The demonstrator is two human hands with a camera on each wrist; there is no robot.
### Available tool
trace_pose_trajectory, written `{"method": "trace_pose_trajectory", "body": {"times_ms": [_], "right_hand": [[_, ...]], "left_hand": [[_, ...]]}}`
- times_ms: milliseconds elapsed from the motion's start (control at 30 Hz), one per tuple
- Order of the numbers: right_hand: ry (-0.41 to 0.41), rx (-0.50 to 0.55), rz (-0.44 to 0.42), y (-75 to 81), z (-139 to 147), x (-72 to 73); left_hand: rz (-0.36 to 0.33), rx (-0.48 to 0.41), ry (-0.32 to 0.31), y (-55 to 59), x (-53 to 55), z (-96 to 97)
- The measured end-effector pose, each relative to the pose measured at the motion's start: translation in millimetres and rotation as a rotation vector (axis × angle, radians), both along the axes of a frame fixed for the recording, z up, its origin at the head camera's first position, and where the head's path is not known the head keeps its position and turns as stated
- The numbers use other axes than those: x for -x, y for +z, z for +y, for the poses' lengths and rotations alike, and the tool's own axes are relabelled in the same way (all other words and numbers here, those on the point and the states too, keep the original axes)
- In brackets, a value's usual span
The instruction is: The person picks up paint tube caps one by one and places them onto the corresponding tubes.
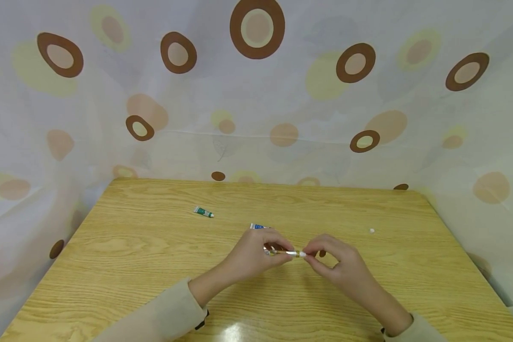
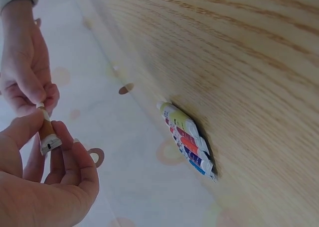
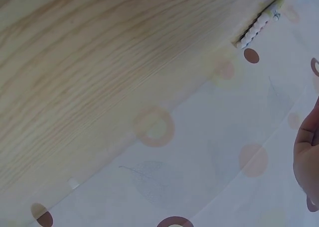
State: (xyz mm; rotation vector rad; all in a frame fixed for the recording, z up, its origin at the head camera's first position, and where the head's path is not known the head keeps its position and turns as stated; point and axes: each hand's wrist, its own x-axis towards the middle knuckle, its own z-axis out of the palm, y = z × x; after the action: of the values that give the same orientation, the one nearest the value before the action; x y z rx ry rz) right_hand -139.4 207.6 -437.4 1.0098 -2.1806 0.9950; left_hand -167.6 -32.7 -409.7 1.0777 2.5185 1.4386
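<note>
My left hand (image 1: 256, 256) holds a small ochre-brown paint tube (image 2: 46, 130) between thumb and fingers, its flat crimped end toward the left wrist camera. At the tube's other end, my right hand (image 1: 346, 268) pinches the white cap (image 1: 302, 254) with thumb and fingertips. I cannot tell whether the cap is screwed on or loose. Both hands are above the table. Beyond the left hand lies a row of several paint tubes (image 2: 187, 140), side by side, yellow, red and blue among them. The head view shows little of that row past a blue tube (image 1: 260, 226).
A green paint tube (image 1: 204, 212) lies alone farther back on the left of the wooden table (image 1: 154, 247). A small white cap-like piece (image 1: 372, 231) is on the right. A spotted cloth (image 1: 256, 152) hangs around the back and sides.
</note>
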Motion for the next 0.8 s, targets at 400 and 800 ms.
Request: {"method": "trace_pose_trajectory", "body": {"times_ms": [400, 800], "right_hand": [[-0.021, -0.019, -0.056, 1.8, -2.1, -2.9], [-0.014, -0.060, -0.022, 3.4, -2.2, -4.0]], "left_hand": [[0.030, -0.007, -0.015, 2.0, -1.4, 0.5], [0.010, -0.009, -0.011, 1.4, -2.9, 0.0]]}}
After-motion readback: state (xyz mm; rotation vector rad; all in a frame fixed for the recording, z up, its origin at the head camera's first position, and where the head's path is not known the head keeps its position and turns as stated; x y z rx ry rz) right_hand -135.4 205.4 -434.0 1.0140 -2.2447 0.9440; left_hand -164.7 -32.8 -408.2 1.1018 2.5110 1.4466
